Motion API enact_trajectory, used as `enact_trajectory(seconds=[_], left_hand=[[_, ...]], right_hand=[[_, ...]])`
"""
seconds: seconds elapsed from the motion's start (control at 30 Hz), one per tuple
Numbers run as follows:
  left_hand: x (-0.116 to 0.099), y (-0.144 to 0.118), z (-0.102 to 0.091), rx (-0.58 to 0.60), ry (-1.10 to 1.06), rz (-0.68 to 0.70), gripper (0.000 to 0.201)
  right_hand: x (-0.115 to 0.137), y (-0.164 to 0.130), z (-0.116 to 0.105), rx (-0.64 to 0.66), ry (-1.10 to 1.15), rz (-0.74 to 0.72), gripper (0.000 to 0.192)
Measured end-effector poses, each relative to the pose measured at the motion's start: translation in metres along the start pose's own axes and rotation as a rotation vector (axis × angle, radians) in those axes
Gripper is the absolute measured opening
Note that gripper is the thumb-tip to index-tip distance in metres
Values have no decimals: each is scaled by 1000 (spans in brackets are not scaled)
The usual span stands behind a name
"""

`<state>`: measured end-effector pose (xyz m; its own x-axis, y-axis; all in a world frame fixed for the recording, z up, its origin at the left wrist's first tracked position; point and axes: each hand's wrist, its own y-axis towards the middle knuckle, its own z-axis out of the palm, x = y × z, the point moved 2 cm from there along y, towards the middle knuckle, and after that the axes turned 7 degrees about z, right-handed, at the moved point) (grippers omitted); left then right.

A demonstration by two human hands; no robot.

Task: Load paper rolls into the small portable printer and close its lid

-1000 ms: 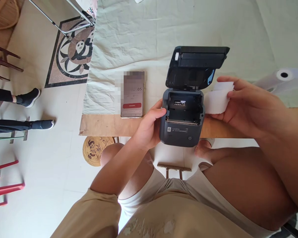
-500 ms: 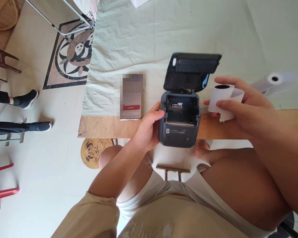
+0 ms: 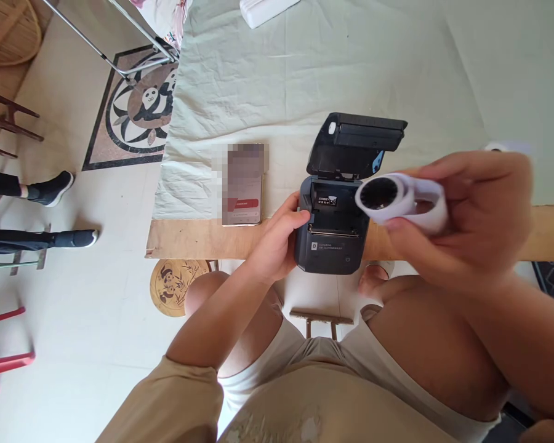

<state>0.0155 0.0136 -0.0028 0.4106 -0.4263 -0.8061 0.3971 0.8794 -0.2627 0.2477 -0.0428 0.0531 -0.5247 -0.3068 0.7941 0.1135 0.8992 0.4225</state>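
Note:
My left hand (image 3: 279, 240) grips the left side of a dark label printer (image 3: 330, 255) at the table's front edge, its thumb on the rim. The printer's lid (image 3: 351, 138) stands raised, and its paper bay shows no roll inside. Between the fingers and thumb of my right hand (image 3: 475, 209) is a white paper roll (image 3: 388, 212) with a dark hollow core, a loop of its strip hanging loose to the right. The roll is held up toward the camera and overlaps the right edge of the bay in view; whether it touches the printer I cannot tell.
A phone (image 3: 244, 184) with a lit, partly blurred screen lies left of the printer on the pale green cloth (image 3: 240, 80). Another white roll (image 3: 496, 147) is mostly hidden behind my right hand. A white object (image 3: 268, 11) lies at the far edge. Another person's shoes (image 3: 50, 189) show at left.
My right hand has lifted the paper roll and brought it left, closer to the printer, tipping its core end toward me. My left hand still holds the printer, whose lid leans slightly differently.

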Motion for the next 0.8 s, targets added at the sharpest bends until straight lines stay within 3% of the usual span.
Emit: enact_trajectory(seconds=[0.17,0.3,0.6,0.8], left_hand=[[2,-4,-1,20,10,27,68],[1,-7,-2,24,13,23,72],[-1,-6,1,-1,-30,7,71],[1,-8,1,1,-66,60,81]], right_hand=[[-2,5,23,-9,-268,-327,29],[-7,3,37,-46,-329,-319,43],[-16,1,29,25,-284,-363,27],[-7,-13,39,48,-297,-441,39]])
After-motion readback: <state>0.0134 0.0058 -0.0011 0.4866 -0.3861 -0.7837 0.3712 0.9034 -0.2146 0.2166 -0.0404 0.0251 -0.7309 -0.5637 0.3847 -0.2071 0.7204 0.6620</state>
